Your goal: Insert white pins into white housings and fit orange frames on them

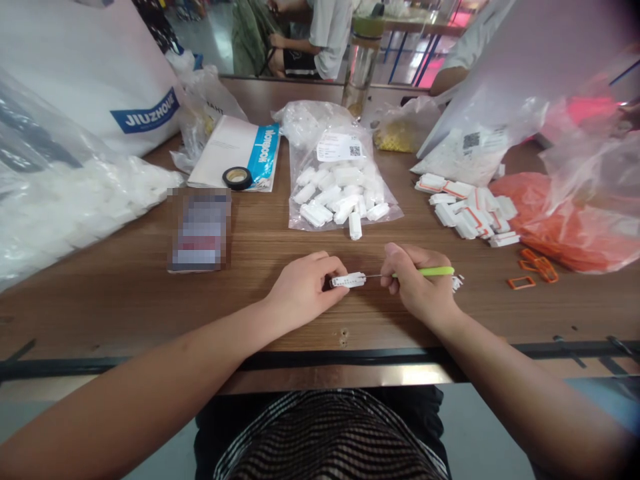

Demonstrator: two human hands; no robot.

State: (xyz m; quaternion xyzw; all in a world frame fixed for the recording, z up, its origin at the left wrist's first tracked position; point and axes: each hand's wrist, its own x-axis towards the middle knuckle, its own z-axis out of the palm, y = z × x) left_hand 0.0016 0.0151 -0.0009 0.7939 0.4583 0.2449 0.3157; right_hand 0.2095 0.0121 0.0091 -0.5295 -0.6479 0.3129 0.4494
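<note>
My left hand (311, 288) pinches a white plastic connector housing (349, 280) with rows of small dark holes along its face. Held in my right hand (417, 280) is a thin-shafted tool with a lime-green handle (436, 271). Its slim metal shaft (374, 275) points left, and the tip meets the right end of the housing; how far it goes in cannot be made out. Several tiny white pieces (457, 283) lie on the table just right of my right hand. Above the hands, white housings (345, 193) rest on a clear plastic bag.
White housings with orange parts (470, 208) are heaped at right, beside loose orange frames (543, 267) and a bag of orange parts (565, 227). A phone (200, 230), notebook (225, 150) and black tape roll (237, 177) lie left. A bottle (361, 67) stands behind.
</note>
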